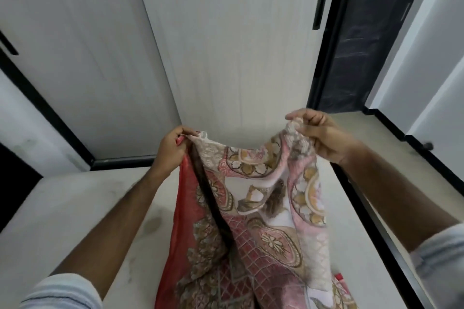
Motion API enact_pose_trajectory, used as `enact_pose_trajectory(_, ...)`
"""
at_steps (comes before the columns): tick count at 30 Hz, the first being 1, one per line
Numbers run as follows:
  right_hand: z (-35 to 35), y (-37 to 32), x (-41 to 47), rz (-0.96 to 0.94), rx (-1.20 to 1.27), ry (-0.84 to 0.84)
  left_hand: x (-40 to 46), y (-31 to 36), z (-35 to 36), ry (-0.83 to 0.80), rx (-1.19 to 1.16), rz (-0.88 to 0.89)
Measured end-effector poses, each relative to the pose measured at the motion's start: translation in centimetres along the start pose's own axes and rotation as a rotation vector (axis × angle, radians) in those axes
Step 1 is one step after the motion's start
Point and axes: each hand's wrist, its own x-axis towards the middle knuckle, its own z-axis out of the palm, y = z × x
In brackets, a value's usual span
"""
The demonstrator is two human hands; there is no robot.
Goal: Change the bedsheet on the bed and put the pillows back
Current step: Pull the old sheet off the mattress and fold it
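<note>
- Two hands hold up a patterned bedsheet (253, 198) in front of the person, over a bare, pale mattress (62, 213).
- Left hand (173, 149) — fingers curled round the sheet's upper left corner, pinching the cloth near its red edge.
- Right hand (321, 134) grips the upper right corner, a bunch of whitish fabric gathered between thumb and fingers; this hand sits a little higher than the left.
- Between the hands the sheet sags and hangs in folds — pink, red and cream, with gold floral motifs — and its lower part runs out of view at the bottom edge.
- A dark stain (153, 223) marks the mattress just left of the hanging cloth.
- Light sleeves (62, 293) are pushed up both forearms.
- Beyond the mattress stand white wardrobe doors (226, 32) with a black handle (319, 10).
</note>
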Motion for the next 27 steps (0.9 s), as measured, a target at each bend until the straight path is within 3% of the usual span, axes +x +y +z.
enact_pose_trajectory(4, -3.9, 0.4, 4.3, -0.036, -0.230, 0.752, -1.0, -0.1, -1.2, 0.058, 0.006, -0.002)
enact_pose_trajectory(7, -5.0, 0.1, 5.1, -0.125, -0.297, 0.926, -2.2, -0.1, -2.1, 0.002, -0.022, 0.015)
enact_pose_trajectory(9, -3.1, 0.1, 5.3, -0.174, -0.405, 0.891, -2.8, -0.2, -2.3, -0.079, -0.053, -0.008)
enact_pose_trajectory(14, 5.6, 3.8, 5.0, -0.105, -0.466, 0.517, -4.5, 1.7, -0.9, -0.265, -0.239, -0.101)
enact_pose_trajectory(18, 10.9, 7.8, 4.8, -0.061, -0.529, 0.345, -5.4, 2.9, -0.3, -0.454, -0.275, -0.189)
enact_pose_trajectory(21, 12.8, 10.0, 4.7, -0.044, -0.558, 0.293, -5.8, 2.8, -0.4, -0.570, -0.354, -0.240)
enact_pose_trajectory(27, 12.9, 11.4, 3.7, 0.007, -0.613, 0.257, -6.9, 1.8, -0.3, -0.622, -0.191, -0.129)
